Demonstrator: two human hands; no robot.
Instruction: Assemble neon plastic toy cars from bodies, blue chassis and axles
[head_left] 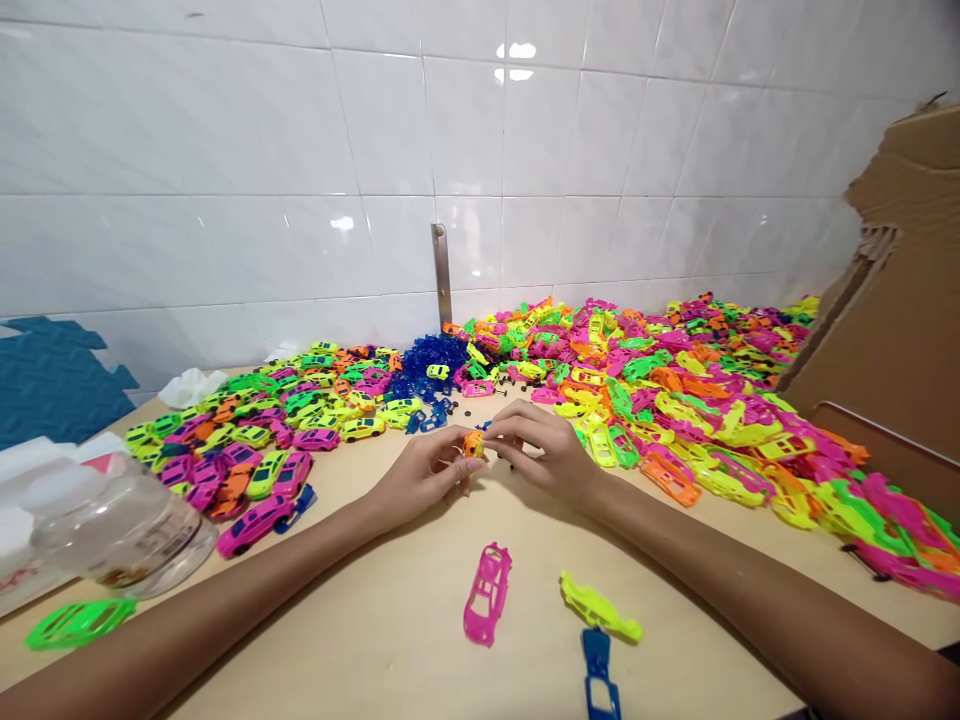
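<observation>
At the middle of the table, my left hand (pixel 427 475) is closed on a small orange toy car (pixel 473 443), pinched between thumb and fingers. My right hand (pixel 544 450) meets it from the other side with bent fingers at the car's end; whether they grip a part of it is hidden. Nearer to me lie a pink car shell (pixel 487 595), a yellow car shell (pixel 600 606) and a blue plastic chassis piece (pixel 598 672). Just beyond my hands are blue parts (pixel 431 415) and little black wheels (pixel 468 413).
Finished-looking toy cars (pixel 262 470) spread on the left; a large heap of coloured shells (pixel 675 400) covers the right. A clear plastic jar (pixel 127 530) and green shell (pixel 81 624) are by my left arm. Cardboard (pixel 900 300) stands right; a tiled wall (pixel 247 120) is behind.
</observation>
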